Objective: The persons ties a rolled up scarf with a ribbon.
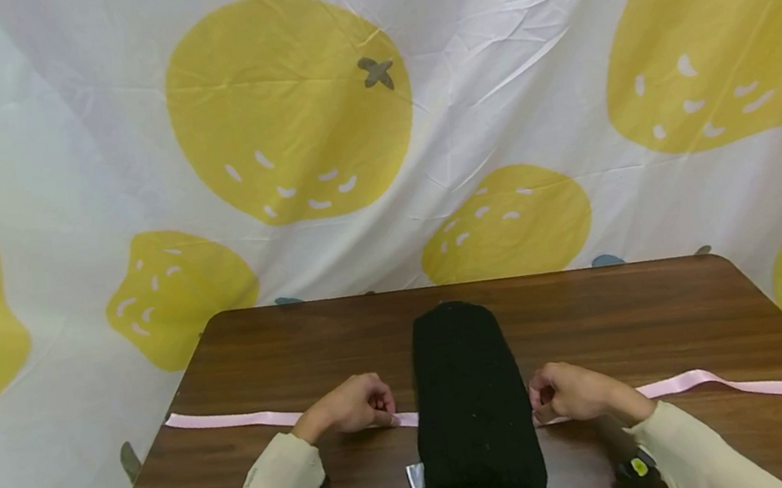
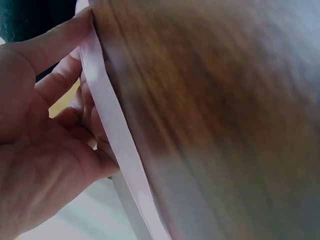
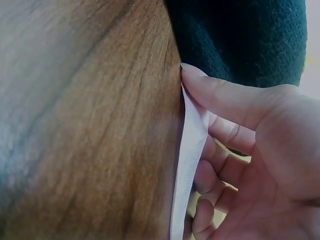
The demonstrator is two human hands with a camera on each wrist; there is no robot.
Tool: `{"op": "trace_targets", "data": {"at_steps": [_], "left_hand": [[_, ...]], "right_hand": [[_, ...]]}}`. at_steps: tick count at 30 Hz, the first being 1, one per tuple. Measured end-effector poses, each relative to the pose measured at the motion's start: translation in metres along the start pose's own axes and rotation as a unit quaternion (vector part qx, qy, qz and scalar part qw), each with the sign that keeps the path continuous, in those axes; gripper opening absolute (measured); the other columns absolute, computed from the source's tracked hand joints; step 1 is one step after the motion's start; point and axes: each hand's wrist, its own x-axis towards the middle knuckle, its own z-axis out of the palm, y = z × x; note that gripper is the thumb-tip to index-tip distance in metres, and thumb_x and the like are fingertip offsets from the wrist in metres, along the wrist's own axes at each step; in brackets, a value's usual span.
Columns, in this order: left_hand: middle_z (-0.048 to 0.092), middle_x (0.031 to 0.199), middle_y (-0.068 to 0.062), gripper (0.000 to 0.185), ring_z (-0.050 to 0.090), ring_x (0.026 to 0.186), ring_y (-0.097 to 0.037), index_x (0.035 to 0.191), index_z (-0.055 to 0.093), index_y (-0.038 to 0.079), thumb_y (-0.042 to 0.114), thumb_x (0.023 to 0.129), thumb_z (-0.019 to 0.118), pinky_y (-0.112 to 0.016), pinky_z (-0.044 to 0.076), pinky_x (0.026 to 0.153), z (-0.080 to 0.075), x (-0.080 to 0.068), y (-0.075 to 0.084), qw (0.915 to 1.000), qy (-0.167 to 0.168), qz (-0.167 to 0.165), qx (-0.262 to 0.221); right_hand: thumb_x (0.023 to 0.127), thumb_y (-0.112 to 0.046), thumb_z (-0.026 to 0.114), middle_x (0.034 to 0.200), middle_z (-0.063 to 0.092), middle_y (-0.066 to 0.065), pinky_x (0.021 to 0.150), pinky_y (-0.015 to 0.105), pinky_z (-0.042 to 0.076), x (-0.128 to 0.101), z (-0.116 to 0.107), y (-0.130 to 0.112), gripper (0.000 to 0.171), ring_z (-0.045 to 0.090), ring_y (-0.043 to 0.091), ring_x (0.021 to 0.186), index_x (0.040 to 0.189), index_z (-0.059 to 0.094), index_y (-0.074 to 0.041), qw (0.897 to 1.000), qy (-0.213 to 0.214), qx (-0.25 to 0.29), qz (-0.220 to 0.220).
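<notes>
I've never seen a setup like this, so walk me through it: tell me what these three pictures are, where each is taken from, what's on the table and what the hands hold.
There is no machine here: a person works with two bare hands and wears three cameras. The wide picture comes from the head camera, looking down at a brown table in front of a cloth printed with yellow fruit. The two close-ups come from cameras on each wrist. On the table lies a black knitted roll, and a long pink ribbon runs across the table under it. The left hand pinches the ribbon just left of the roll; the right hand pinches it just right of the roll. The wrist views show the thumbs pressing the ribbon beside the table's wood.
</notes>
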Motion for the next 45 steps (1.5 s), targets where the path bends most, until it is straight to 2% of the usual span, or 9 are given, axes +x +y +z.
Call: {"op": "trace_targets", "data": {"at_steps": [5,10,15,21,32,38,45], "left_hand": [[0.055,0.076,0.005,0.015,0.049,0.07,-0.007,0.076,0.066,0.015,0.017,0.088,0.076,-0.024,0.041,0.063,-0.002,0.0,0.001,0.9996,-0.007,-0.008,-0.026],[0.056,0.072,0.007,0.013,0.051,0.067,-0.009,0.079,0.065,0.015,0.015,0.091,0.071,-0.025,0.042,0.061,-0.006,0.001,0.001,0.9972,-0.012,-0.037,-0.064],[0.058,0.072,0.005,0.012,0.052,0.066,-0.01,0.08,0.065,0.014,0.01,0.091,0.069,-0.027,0.043,0.061,-0.005,0.003,-0.002,0.9945,-0.006,-0.058,-0.087],[0.064,0.074,0.002,0.013,0.053,0.066,-0.01,0.079,0.063,0.008,0.005,0.092,0.065,-0.025,0.042,0.062,-0.005,0.004,-0.003,0.9935,0.006,-0.059,-0.097],[0.066,0.067,0.0,0.014,0.052,0.059,-0.009,0.081,0.061,0.009,0.01,0.094,0.065,-0.024,0.039,0.058,-0.003,0.008,-0.004,0.9888,0.019,-0.091,-0.116],[0.065,0.066,-0.001,0.013,0.053,0.058,-0.009,0.082,0.062,0.008,0.011,0.094,0.066,-0.023,0.038,0.057,-0.004,0.007,-0.003,0.9878,0.008,-0.09,-0.127],[0.063,0.065,-0.003,0.014,0.055,0.058,-0.011,0.082,0.061,0.008,0.012,0.094,0.067,-0.023,0.039,0.057,-0.01,0.005,-0.002,0.9881,-0.011,-0.083,-0.129]], "right_hand": [[0.081,0.001,0.072,0.067,0.054,-0.007,0.053,0.021,0.04,-0.001,-0.001,0.002,0.016,0.048,0.003,0.058,0.073,0.061,-0.007,1.0,0.004,0.006,-0.001],[0.08,0.006,0.068,0.066,0.053,-0.007,0.053,0.021,0.04,0.0,-0.003,0.003,0.015,0.047,0.003,0.057,0.074,0.061,-0.006,1.0,0.01,0.009,-0.001],[0.084,0.005,0.063,0.067,0.056,-0.003,0.052,0.022,0.042,0.003,-0.002,0.004,0.011,0.05,0.006,0.056,0.076,0.061,-0.003,0.999,0.013,0.039,0.016],[0.089,0.0,0.059,0.064,0.06,0.003,0.052,0.023,0.042,0.005,-0.001,0.001,0.01,0.056,0.013,0.056,0.079,0.06,-0.002,0.997,0.018,0.064,0.047],[0.081,0.007,0.053,0.066,0.054,0.001,0.053,0.026,0.044,0.013,-0.001,-0.001,0.011,0.056,0.016,0.054,0.08,0.059,-0.002,0.991,0.055,0.068,0.096],[0.081,0.009,0.053,0.069,0.056,0.003,0.051,0.026,0.042,0.015,-0.003,-0.003,0.011,0.054,0.015,0.053,0.082,0.057,0.0,0.988,0.063,0.084,0.113],[0.087,0.003,0.059,0.056,0.054,0.0,0.048,0.022,0.037,0.012,-0.015,-0.001,0.01,0.05,0.011,0.046,0.08,0.067,0.001,0.992,0.036,0.078,0.088]]}}
